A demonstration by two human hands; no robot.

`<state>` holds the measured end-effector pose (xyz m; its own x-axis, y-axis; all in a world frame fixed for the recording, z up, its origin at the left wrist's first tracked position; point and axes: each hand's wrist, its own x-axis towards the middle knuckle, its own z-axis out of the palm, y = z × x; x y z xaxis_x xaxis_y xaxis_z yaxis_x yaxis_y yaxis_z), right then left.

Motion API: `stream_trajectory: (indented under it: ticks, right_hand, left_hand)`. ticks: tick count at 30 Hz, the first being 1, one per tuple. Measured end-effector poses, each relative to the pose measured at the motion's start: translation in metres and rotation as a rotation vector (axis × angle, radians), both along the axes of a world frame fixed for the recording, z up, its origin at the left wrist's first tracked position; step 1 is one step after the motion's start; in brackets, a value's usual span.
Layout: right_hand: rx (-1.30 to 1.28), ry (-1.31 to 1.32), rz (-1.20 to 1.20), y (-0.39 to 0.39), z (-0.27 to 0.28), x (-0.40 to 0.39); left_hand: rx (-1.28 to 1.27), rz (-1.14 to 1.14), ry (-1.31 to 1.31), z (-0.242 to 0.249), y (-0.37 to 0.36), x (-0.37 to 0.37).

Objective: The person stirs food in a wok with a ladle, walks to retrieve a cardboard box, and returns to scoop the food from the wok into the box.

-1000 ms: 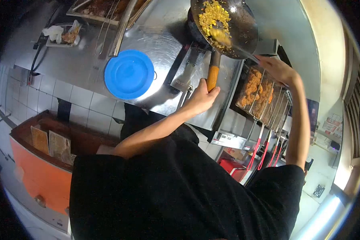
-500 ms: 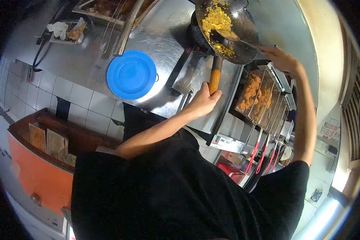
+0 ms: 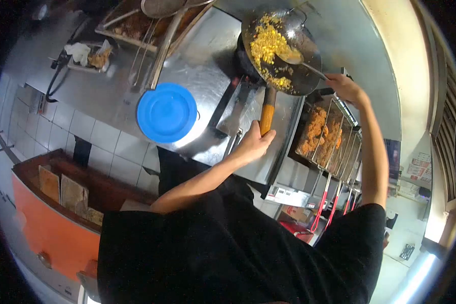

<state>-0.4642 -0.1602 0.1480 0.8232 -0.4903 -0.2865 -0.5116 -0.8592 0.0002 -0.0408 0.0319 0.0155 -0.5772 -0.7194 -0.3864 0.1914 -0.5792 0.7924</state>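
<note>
My left hand (image 3: 256, 143) is closed around the wooden handle of a dark wok (image 3: 309, 48), which sits tilted over the burner. In my right hand (image 3: 345, 90) is the handle of a metal ladle (image 3: 292, 57). Its bowl rests inside the wok against yellow, egg-like fried food (image 3: 267, 44). Some of that food lies in a smaller clump close to the handle side of the wok. A blue plate (image 3: 167, 112) stands on the steel counter, to the left of my left hand.
Fryer baskets (image 3: 321, 134) with breaded fried pieces and red handles stand at the right. A strainer (image 3: 162, 7) lies across a tray at the upper left. Nearby is a small tray (image 3: 88, 67) with crumpled white material. An orange-fronted bin (image 3: 50, 213) is at lower left.
The whole view has shifted, so the wok and plate appear lower. My right hand has moved the ladle within the wok, and the food is spread differently. My left hand keeps its grip.
</note>
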Motion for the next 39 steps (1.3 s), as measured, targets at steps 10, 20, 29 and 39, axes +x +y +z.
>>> stream_trajectory:
  ticks: [10,20,29,39]
  right_hand:
    - [-0.408,0.31,-0.845,0.074,0.031,0.196]
    - [0.173,-0.006,-1.012,0.075,0.04,0.153]
    - [0.175,0.219,-0.785,0.051,0.052,0.124]
    - [0.346,0.347,-1.116,0.036,0.077,0.211]
  left_hand:
    - [0.097,0.002,0.032,-0.003,0.002,-0.004]
    - [-0.044,0.031,-0.067,-0.011,0.002,-0.006]
    - [-0.146,0.082,-0.12,-0.027,0.005,-0.012]
    - [-0.14,0.05,-0.147,-0.021,-0.001,-0.007]
